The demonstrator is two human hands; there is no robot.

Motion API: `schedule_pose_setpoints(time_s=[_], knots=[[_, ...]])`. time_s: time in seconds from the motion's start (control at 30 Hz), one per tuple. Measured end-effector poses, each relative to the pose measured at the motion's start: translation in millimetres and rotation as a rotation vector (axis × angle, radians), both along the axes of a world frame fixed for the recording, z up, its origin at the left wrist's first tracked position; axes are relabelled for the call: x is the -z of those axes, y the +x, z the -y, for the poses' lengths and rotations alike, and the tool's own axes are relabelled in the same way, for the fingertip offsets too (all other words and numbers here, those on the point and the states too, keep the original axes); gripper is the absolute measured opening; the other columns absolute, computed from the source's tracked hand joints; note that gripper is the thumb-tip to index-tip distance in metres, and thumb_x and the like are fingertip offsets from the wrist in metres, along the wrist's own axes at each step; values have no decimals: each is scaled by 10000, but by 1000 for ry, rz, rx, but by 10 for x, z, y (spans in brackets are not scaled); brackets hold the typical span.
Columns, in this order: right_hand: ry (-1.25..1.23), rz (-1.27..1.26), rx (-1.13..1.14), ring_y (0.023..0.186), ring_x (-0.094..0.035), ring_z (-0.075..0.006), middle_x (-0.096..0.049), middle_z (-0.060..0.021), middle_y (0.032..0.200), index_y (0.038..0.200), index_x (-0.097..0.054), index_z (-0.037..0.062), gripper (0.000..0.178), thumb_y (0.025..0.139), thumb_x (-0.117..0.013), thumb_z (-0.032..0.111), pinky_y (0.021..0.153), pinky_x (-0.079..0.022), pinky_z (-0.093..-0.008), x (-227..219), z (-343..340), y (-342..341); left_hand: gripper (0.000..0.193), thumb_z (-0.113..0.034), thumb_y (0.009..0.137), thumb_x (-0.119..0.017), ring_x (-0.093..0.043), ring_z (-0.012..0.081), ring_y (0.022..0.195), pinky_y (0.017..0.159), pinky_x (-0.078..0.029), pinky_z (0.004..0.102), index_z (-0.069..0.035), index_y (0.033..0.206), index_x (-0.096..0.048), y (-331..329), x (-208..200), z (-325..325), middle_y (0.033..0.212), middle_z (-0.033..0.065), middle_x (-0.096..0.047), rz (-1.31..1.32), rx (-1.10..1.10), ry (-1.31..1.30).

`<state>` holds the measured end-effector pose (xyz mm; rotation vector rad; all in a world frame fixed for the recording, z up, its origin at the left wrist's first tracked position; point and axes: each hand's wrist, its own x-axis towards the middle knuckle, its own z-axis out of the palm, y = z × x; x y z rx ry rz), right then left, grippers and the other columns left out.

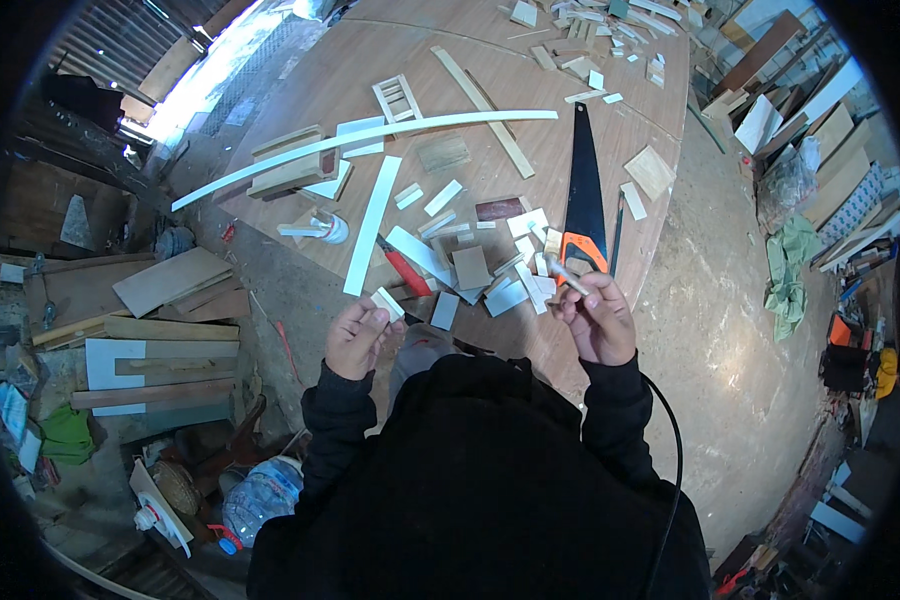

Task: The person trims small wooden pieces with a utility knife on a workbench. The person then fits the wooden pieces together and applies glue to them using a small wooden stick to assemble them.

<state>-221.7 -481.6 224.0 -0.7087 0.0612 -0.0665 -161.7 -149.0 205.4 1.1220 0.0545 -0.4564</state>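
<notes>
Pinched between the fingers of my left hand [356, 337] is a small white-faced wood block [387, 304], held just off the table's near edge. My right hand [604, 318] grips a short, slim stick [573, 280] with a pale, blurred end, which looks like a small brush. The stick points up and left, in front of the orange handle [582, 250] of a handsaw with a black blade [585, 165]. Between my hands lie several small wood offcuts [472, 268]. A red-handled tool [406, 268] rests beyond my left hand.
On the wooden table [300, 90] lie a long curved white strip [370, 133], a straight white strip [374, 225] and a small ladder-like wood frame [397, 100]. A white cup [330, 228] stands at the left. Boards [160, 360] and a plastic bottle [262, 500] are on the floor.
</notes>
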Motion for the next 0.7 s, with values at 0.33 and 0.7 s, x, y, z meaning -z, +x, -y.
schedule_pose_setpoints(time_s=[0.33, 0.7], knots=[[-300, -71, -396, 1000, -590, -141, -623, -75, 1027, 1080, -585, 0, 236, 861, -545, -79, 902, -459, -286, 137, -301, -305, 198, -73, 914, -488, -574, 121, 830, 782, -446, 250, 56, 1043, -565, -140, -252, 40, 914, 78, -617, -87, 299, 122], [-307, -114, -399, 981, -583, -133, -618, -58, 1047, 1078, -599, 23, 238, 862, -549, -65, 884, -458, -268, 167, -512, -294, 191, -58, 907, -505, -571, 120, 815, 758, -446, 243, 59, 1046, -563, -149, -158, -14, 919, 88, -621, -117, 435, 35]])
